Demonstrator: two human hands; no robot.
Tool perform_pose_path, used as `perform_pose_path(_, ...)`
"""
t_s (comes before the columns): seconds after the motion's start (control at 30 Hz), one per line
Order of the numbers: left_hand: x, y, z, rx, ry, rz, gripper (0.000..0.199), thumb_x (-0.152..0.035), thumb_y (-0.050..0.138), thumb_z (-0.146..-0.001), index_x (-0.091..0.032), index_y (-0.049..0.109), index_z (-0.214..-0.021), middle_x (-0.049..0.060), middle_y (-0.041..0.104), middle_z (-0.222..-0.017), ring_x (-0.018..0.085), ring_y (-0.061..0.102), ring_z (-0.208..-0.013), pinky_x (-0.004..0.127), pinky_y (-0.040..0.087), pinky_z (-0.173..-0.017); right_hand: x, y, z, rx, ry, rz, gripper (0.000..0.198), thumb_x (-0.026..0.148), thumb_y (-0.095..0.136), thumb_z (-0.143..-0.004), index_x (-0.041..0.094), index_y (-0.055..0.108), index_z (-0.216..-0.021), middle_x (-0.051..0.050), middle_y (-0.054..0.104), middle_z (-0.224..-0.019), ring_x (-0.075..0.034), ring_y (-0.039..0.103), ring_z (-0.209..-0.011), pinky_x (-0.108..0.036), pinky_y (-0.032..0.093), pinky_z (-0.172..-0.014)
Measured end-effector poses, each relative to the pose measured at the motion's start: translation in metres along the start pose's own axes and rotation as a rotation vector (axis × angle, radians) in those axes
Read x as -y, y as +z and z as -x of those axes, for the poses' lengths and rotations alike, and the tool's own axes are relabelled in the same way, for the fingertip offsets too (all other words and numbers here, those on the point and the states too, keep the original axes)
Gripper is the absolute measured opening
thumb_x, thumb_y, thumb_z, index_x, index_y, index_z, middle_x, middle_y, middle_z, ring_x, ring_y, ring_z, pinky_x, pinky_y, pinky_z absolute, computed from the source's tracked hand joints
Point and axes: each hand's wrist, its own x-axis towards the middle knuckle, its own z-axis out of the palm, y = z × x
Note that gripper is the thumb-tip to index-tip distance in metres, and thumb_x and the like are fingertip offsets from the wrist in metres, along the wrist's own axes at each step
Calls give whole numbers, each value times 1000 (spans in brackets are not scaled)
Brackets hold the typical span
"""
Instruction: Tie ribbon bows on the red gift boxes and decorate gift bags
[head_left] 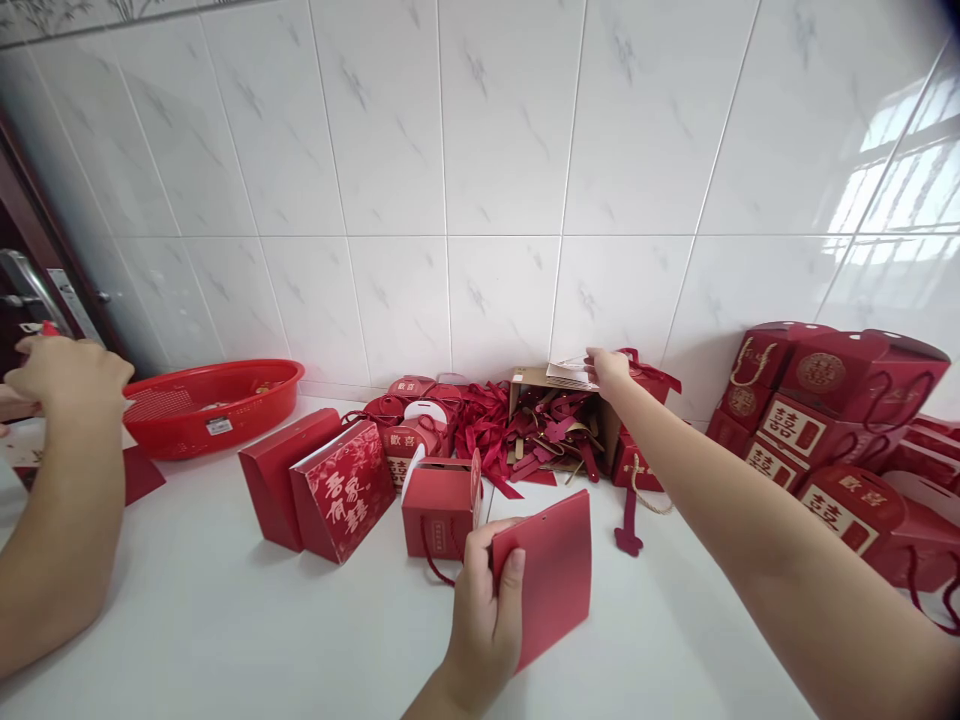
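Your left hand (484, 612) grips a flat red panel (553, 580), thumb pressed on the near face and fingers behind; the panel is above the desk (247, 640), just in front of the small red box (437, 505). Your right hand (611, 372) is at the white cards (568, 375) on top of the open carton (532, 377). Its fingertips meet the stack's edge, but you cannot tell from this view whether they have closed on it.

CAUTION: Likely faults are as follows.

1. Creased panel. Cause: excess thumb pressure on what appears to be thin card.
2. Spilled cards. Cause: lifting the stack by one edge only; loose sheets may slide into the dark red tags (536, 455) below.
3. Snagged tags. Cause: dragging your fingers low across the crowded carton.
4. Toppled box. Cause: swinging the panel left into the small red box.
5. Disturbed stack. Cause: sweeping your right forearm outward into the piled gift boxes (821, 430).
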Motion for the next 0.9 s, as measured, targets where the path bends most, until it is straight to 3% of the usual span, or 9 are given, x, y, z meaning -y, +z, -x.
perform_pose_path(0.13, -6, -2, -2, 30, -48, 39, 19, -36, 44, -96, -20, 52, -102, 6, 63, -90, 18, 59, -79, 28, 47, -71, 16, -21, 27, 138, -10, -175, 30, 32, 58, -93, 15, 58, -118, -8, 62, -114, -19, 64, -95, -38, 56, -79)
perform_pose_path(0.27, -13, -4, -2, 79, -80, 109, 17, -37, 46, -95, -21, 52, -100, 3, 60, -85, 17, 57, -75, 28, 47, -69, 14, -64, 85, 277, -68, -302, 24, 17, 69, -81, 21, 61, -103, -2, 66, -90, -13, 66, -77, -23, 58, -64)
perform_pose_path(0.33, -15, -5, -2, 106, -74, 123, 18, -37, 46, -95, -22, 52, -102, 3, 60, -89, 18, 58, -79, 29, 47, -72, 5, -86, 121, 360, -93, -336, 40, 16, 71, -78, 26, 57, -114, 0, 66, -89, -12, 66, -74, -23, 58, -64)
perform_pose_path(0.4, -16, -6, -2, 109, -65, 101, 20, -38, 46, -95, -22, 52, -107, 6, 61, -97, 19, 59, -86, 31, 47, -77, -5, -104, 152, 527, -169, -332, 54, 20, 71, -79, 30, 48, -126, 0, 67, -93, -12, 66, -74, -26, 58, -67)
perform_pose_path(0.5, -17, -6, -2, 114, -68, 85, 24, -38, 46, -95, -23, 52, -113, 8, 61, -108, 21, 59, -95, 33, 47, -81, -16, -122, 185, 672, -283, -184, 49, 29, 66, -85, 31, 43, -128, -3, 66, -104, -17, 67, -83, -34, 57, -77)
perform_pose_path(0.63, -17, -7, 1, 143, -82, 127, 21, -38, 46, -95, -23, 52, -109, 7, 63, -102, 21, 61, -93, 33, 48, -81, -17, -134, 200, 814, -362, -26, 43, 32, 59, -91, 31, 41, -129, -8, 63, -117, -20, 65, -93, -42, 56, -83)
perform_pose_path(0.9, -17, -7, 0, 133, -79, 127, 21, -39, 49, -94, -22, 52, -108, 6, 63, -98, 20, 62, -90, 32, 49, -78, -18, -137, 202, 818, -420, 23, 31, 29, 53, -95, 32, 43, -124, -8, 61, -114, -21, 64, -91, -36, 58, -68)
